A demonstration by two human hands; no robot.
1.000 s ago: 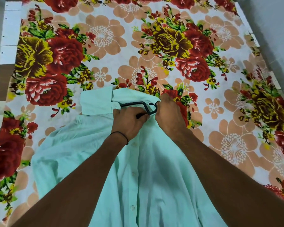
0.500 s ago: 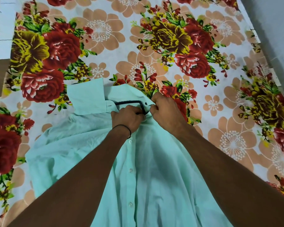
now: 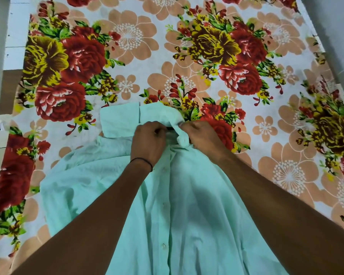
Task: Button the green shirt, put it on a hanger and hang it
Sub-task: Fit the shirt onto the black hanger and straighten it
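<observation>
Two bare hands meet at the neck of a green shirt [image 3: 187, 205] in the head camera's only view, looking down along both forearms. The shirt lies front-up on a floral bedsheet [image 3: 127, 56], its button placket running toward the viewer with several buttons [image 3: 163, 204] fastened. The left hand [image 3: 148, 141], a thin black wristband [image 3: 141, 160] at its wrist, has its fingers curled into the cloth at the neck opening. The right hand [image 3: 202, 135] pinches a twisted end of the collar [image 3: 163, 114] between thumb and fingers. Between the two hands only a dark sliver of the hanger [image 3: 169, 128] shows; the rest is hidden under the fabric. A squared cuff [image 3: 119, 120] lies flat just left of the collar, touching it. The shirt's left side spreads out, wrinkled, across the sheet.
</observation>
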